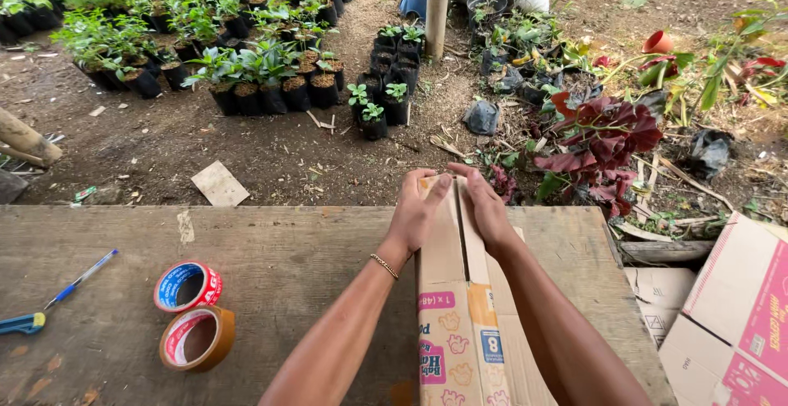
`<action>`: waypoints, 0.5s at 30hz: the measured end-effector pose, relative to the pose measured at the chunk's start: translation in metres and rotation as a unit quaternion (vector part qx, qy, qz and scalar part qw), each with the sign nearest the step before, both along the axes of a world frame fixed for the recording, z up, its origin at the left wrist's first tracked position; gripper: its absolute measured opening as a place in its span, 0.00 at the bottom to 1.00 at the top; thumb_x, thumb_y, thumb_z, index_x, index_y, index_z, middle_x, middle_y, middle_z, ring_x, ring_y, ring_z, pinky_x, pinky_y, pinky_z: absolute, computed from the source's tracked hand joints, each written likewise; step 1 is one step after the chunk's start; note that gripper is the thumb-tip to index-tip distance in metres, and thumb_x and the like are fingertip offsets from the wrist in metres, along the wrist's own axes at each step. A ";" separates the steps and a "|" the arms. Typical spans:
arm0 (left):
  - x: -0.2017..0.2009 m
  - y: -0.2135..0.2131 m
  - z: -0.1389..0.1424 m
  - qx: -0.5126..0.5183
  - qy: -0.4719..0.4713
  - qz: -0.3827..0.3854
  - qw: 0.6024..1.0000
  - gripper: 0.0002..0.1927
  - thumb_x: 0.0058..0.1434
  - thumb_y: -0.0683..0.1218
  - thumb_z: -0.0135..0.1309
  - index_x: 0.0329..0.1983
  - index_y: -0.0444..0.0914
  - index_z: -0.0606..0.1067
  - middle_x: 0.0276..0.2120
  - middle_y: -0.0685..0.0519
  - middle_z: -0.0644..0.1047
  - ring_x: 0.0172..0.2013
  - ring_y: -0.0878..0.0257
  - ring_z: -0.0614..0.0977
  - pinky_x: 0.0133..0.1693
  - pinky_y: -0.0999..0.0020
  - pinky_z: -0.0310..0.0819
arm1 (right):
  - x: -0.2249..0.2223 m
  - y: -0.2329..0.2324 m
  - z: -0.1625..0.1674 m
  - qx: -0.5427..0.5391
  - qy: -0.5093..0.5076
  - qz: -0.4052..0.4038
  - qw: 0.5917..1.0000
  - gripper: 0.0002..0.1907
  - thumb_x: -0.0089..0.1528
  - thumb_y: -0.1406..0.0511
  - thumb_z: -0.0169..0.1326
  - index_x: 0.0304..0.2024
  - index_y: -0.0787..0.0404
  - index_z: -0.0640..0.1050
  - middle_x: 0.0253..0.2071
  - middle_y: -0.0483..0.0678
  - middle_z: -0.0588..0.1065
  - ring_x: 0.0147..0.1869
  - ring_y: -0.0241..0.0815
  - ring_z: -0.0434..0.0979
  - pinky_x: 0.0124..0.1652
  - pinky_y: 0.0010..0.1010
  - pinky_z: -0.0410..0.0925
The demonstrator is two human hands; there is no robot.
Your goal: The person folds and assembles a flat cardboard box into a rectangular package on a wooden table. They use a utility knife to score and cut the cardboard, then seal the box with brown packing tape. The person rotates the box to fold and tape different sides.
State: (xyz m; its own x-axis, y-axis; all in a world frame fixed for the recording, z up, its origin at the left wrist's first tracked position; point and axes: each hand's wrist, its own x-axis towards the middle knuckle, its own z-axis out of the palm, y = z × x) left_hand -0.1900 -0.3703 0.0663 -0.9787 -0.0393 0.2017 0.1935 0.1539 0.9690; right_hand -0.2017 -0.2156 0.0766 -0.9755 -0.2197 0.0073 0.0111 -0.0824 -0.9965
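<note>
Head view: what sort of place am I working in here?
Likely an outdoor plant nursery: rows of seedlings in black grow bags on bare soil, with a rough wooden table where both hands press a cardboard box shut.

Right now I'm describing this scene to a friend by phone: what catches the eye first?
Both hands, left hand and right hand, press down the flaps of a cardboard box on a worn wooden table. Two tape rolls lie to the left. Beyond, rows of potted seedlings stand on bare soil.
</note>
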 end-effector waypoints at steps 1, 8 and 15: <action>-0.001 -0.001 0.000 -0.014 -0.012 0.006 1.000 0.32 0.66 0.62 0.53 0.60 0.33 0.67 0.53 0.41 0.72 0.52 0.55 0.76 0.55 0.62 0.71 | -0.003 0.000 -0.001 -0.005 0.023 0.015 1.000 0.27 0.74 0.54 0.31 0.66 0.60 0.69 0.56 0.53 0.74 0.57 0.39 0.75 0.58 0.31 0.68; -0.014 0.004 0.000 -0.135 0.063 0.020 0.989 0.32 0.71 0.57 0.46 0.69 0.29 0.61 0.63 0.31 0.67 0.61 0.42 0.73 0.61 0.55 0.66 | -0.008 0.006 0.012 0.161 0.110 0.004 0.981 0.24 0.71 0.61 0.38 0.69 0.60 0.65 0.64 0.52 0.70 0.67 0.42 0.66 0.65 0.33 0.57; 0.022 0.028 0.053 -0.356 -0.116 0.031 0.927 0.41 0.70 0.56 0.37 0.78 0.33 0.43 0.76 0.30 0.35 0.71 0.33 0.51 0.65 0.46 0.56 | 0.008 -0.004 0.039 0.352 0.098 -0.169 0.915 0.28 0.68 0.53 0.53 0.62 0.63 0.64 0.49 0.58 0.73 0.53 0.49 0.72 0.54 0.39 0.64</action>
State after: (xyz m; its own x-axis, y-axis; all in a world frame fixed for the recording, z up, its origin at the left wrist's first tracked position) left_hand -0.1681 -0.3421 0.1192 -0.9992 -0.0348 -0.0175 -0.0381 0.7736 0.6325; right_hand -0.1939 -0.2194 0.1159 -0.9837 0.0777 0.1619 -0.0804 0.6155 -0.7840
